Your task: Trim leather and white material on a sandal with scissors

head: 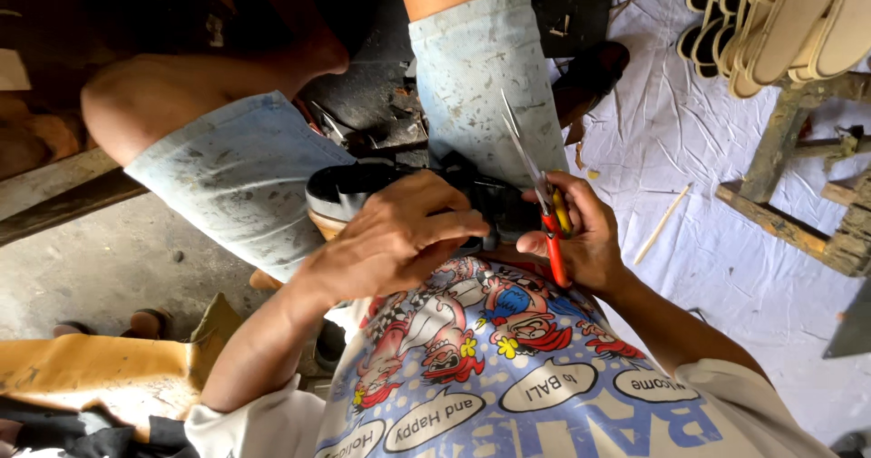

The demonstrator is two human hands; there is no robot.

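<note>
A black shoe (349,189) lies across my lap, between my knees in pale denim shorts. My left hand (399,236) presses down on it, its fingers curled over the middle of the shoe and hiding that part. To the right of it, my right hand (581,236) grips a pair of scissors (544,206) with red and yellow handles. The thin blades stand open and point up and away over my right thigh. The right thumb touches the shoe's black end.
A white sheet (726,240) covers the floor at right, with a thin wooden stick (662,224) on it. Stacked pale shoe soles (780,23) rest on a rough wooden stand (798,186) at the upper right. Bare concrete floor (100,258) and brown paper (100,367) lie at left.
</note>
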